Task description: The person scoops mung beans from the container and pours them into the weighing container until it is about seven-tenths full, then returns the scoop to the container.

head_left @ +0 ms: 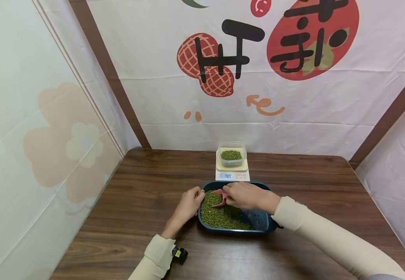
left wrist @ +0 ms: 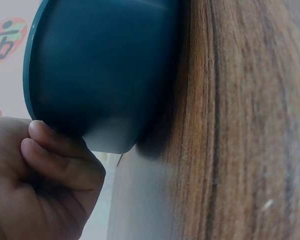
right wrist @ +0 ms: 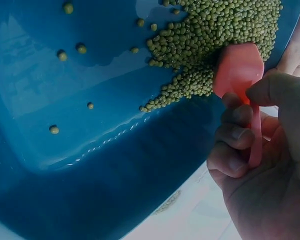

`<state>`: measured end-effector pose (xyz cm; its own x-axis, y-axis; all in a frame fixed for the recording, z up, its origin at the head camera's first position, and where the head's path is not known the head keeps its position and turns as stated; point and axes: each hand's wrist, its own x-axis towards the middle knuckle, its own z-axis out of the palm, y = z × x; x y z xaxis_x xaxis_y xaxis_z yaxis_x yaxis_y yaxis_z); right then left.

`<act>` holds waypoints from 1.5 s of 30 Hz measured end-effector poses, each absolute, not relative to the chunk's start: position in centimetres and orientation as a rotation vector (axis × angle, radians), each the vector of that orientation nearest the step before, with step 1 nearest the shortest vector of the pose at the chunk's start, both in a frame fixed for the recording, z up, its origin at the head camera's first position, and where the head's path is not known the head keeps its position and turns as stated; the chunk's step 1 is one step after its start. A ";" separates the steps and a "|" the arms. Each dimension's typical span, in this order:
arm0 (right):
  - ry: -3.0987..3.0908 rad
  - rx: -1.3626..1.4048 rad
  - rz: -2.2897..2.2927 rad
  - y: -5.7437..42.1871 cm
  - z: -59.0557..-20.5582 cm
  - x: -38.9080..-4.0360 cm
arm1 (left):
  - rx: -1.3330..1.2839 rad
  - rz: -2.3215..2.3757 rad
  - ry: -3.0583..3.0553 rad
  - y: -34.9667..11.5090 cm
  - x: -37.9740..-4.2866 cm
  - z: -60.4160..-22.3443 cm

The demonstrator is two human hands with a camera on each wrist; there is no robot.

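A pink scoop (head_left: 219,197) lies between the two hands, at the left part of a blue basin (head_left: 262,220) on the wooden counter (head_left: 136,210). The right hand (head_left: 242,195) grips it by the handle; the right wrist view shows the fingers curled around the handle and the thumb set near the base of the bowl. The bowl extends from the fingertips toward the person's left, down among green beans (head_left: 213,216) — how full it is cannot be told.

The left hand (head_left: 188,204) is just beyond the scoop, at the left end of the basin. Its curled fingers hold the basin at the rim, and in the left wrist view two fingertips lie against the edge.

The beans are heaped at the left end and along the near side of the basin, while a few single ones dot the bare bottom toward the right, beneath the right forearm.

Behind the basin, close to its far rim, stands a white scale (head_left: 242,177) with a lit display, its digits too small to read surely. A clear container (head_left: 232,163) sits upright on the scale — a smaller portion of green beans inside. A printed cloth (head_left: 153,97) hangs behind the counter.
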<state>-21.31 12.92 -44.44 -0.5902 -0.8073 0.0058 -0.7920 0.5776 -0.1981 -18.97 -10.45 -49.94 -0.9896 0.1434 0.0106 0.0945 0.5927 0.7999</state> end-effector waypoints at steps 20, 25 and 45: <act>2.734 -1.259 -0.485 15.2 -44.2 -21.5 | 0.212 1.360 2.743 -10.4 -18.9 -49.9; 2.728 -1.262 -0.538 15.8 -44.3 -21.6 | 0.209 1.354 2.746 -10.4 -18.8 -49.8; 2.816 -1.211 -0.633 17.6 -45.5 -21.0 | 0.175 1.348 2.747 -10.2 -18.9 -49.7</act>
<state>-20.97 17.64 -45.55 -0.7003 -0.6988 0.1458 -0.6940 0.6187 -0.3682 -18.93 -10.19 -49.70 -0.9906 0.1356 -0.0183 0.0685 0.6072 0.7916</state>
